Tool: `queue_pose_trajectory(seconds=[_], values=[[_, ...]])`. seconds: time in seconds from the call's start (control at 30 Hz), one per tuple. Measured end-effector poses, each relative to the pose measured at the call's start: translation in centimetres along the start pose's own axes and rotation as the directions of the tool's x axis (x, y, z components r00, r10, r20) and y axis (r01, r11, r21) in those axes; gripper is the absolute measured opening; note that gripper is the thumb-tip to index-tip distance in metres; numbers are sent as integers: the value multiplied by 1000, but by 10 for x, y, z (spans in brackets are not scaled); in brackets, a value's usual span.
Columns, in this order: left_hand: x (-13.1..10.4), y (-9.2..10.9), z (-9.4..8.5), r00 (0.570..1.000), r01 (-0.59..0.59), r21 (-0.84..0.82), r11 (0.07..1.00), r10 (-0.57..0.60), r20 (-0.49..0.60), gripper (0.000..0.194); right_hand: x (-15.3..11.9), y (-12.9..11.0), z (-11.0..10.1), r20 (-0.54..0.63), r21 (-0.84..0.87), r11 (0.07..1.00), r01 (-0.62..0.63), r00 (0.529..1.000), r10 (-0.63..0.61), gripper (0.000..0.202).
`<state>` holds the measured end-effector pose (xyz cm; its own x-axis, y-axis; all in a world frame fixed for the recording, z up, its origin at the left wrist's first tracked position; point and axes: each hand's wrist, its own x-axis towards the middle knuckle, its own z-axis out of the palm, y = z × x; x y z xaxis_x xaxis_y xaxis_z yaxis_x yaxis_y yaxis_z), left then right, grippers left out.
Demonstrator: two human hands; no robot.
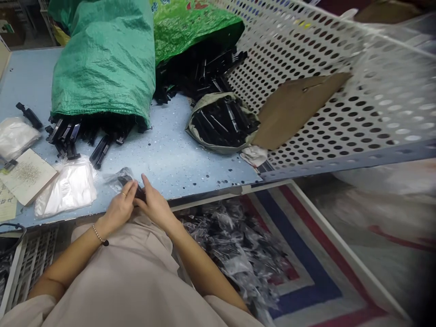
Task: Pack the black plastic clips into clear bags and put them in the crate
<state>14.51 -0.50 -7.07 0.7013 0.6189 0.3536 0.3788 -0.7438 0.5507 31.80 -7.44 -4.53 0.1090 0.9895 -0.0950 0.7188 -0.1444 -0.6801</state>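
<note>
At the table's front edge my two hands meet around a black plastic part and a small clear plastic bag. My left hand is closed on the bag, its fingertips against the part. My right hand grips the near end of the part between thumb and fingers. The part's far end shows dark through the bag. A stack of clear bags lies left of my hands. More black parts spill from the mouth of a green woven sack beyond them.
A cloth pouch of black parts stands right, near a bright green bag and a white perforated crate wall with cardboard. Below the table, bagged parts lie in a striped-lined tray. A small board lies left.
</note>
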Motion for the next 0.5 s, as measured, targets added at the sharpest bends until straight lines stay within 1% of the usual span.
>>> queue_pose_trajectory(seconds=[0.03,0.1,0.17,0.2,0.23,0.3,0.37,0.4,0.43,0.47,0.5], values=[[0,-3,-2,998,46,-5,999,-46,-31,77,1,-4,2,-20,-91,995,38,999,-40,86],[4,-14,-11,981,151,-12,988,-152,-124,77,1,-11,5,-51,-235,968,86,994,-100,88],[10,-24,-21,962,201,0,980,-197,-191,76,0,-15,7,-62,-310,944,115,988,-141,88],[11,-26,-24,962,197,20,980,-189,-195,76,0,-17,8,-61,-324,937,127,986,-155,88],[12,-26,-25,971,175,45,983,-165,-174,77,1,-18,9,-58,-324,936,134,985,-161,86],[9,-20,-20,994,75,89,993,-68,-86,78,5,-19,12,-75,-277,954,117,987,-143,80],[2,-11,-11,998,-64,89,994,64,-6,78,12,-18,15,-124,-128,989,69,989,-85,71],[-2,-8,-6,994,-110,77,991,110,3,79,17,-17,16,-142,0,999,33,989,-33,70],[-5,-6,-3,992,-125,64,990,126,-10,78,21,-16,18,-140,161,987,-15,989,38,70],[-8,-6,-2,993,-106,57,993,108,-44,78,24,-14,19,-107,345,935,-78,987,122,72],[-10,-8,-2,993,-59,56,997,64,-94,78,28,-13,20,-49,525,838,-148,978,204,75]])
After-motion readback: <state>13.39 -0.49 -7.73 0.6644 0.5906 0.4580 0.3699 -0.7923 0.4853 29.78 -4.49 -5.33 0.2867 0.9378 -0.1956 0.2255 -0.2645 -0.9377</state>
